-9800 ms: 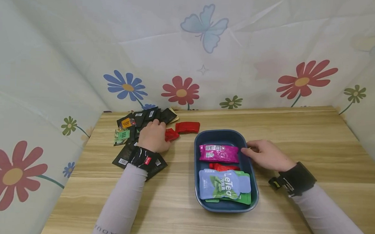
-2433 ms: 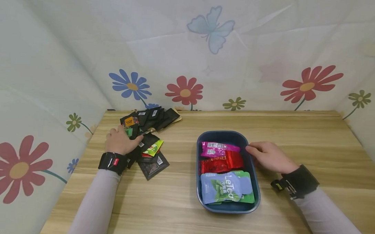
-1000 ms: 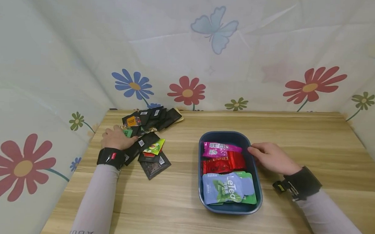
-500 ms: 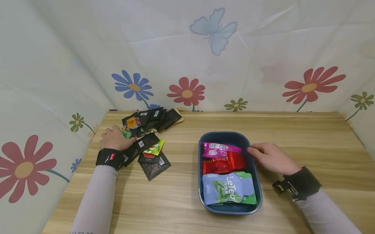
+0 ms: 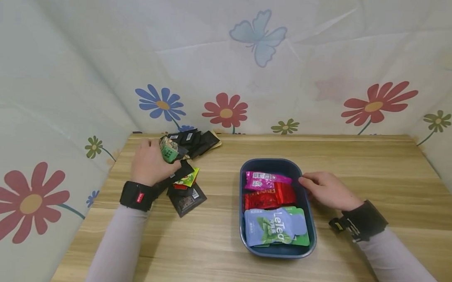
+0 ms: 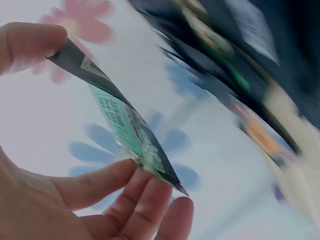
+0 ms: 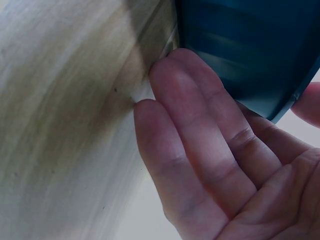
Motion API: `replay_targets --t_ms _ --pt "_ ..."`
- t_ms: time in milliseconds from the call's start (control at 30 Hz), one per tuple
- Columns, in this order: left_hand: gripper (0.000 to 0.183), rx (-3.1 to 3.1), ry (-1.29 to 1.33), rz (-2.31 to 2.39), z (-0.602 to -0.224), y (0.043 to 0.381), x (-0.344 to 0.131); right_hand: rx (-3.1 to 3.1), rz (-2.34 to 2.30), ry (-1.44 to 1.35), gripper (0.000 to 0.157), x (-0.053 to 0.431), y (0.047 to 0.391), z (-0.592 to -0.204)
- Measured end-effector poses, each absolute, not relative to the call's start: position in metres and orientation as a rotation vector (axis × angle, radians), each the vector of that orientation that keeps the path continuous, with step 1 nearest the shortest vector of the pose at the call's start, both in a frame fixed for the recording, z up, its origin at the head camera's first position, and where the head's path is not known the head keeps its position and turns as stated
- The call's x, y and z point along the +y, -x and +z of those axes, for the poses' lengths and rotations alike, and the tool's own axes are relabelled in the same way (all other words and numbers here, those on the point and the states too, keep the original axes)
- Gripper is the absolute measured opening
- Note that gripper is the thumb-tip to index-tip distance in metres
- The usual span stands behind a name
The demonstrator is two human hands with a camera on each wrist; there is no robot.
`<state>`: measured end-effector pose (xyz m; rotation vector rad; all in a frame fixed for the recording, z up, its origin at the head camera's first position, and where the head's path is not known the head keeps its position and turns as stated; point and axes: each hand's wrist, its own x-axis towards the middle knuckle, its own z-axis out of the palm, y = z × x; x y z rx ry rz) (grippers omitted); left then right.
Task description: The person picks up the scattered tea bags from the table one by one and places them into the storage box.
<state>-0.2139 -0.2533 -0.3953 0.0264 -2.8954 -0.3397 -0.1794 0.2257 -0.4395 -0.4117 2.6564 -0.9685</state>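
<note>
My left hand [image 5: 148, 163] pinches a black sachet with a green label [image 5: 168, 152] between thumb and fingertips, just above the left pile. Seen in the left wrist view, the sachet [image 6: 120, 112] is tilted and slightly bent, thumb at one end and fingers at the other. My right hand [image 5: 329, 190] holds the right side of a dark blue tray [image 5: 282, 255]. The right wrist view has its fingers [image 7: 182, 107] along the outer wall and the thumb at the rim. Inside the tray lie a magenta packet [image 5: 265, 182], red packets [image 5: 263, 198] and blue-green LeTea pouches [image 5: 268, 227].
Several black sachets [image 5: 205, 143] lie overlapped at the table's back left. Nearer, a yellow-green sachet [image 5: 188, 178] rests on more black ones [image 5: 188, 202]. Floral sheeting rises behind and to the left of the wooden table [image 5: 207, 256].
Red packets moved from the table into the tray over the earlier frames. Just now, my left hand has lifted the green-labelled sachet up and rightward. My right hand stays at the tray.
</note>
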Motion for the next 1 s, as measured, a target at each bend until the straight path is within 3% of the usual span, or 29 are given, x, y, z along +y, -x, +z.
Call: replay_targets --t_ms 500,1000 --pt "0.092 -2.739 0.667 -0.548 -0.375 0.161 -0.153 2.669 -0.959 0.41 0.036 0.226 0.18 -0.439" --pt "0.087 -2.671 1.207 -0.683 -0.392 0.106 -0.093 2.669 -0.945 0.404 0.037 0.225 0.179 -0.439"
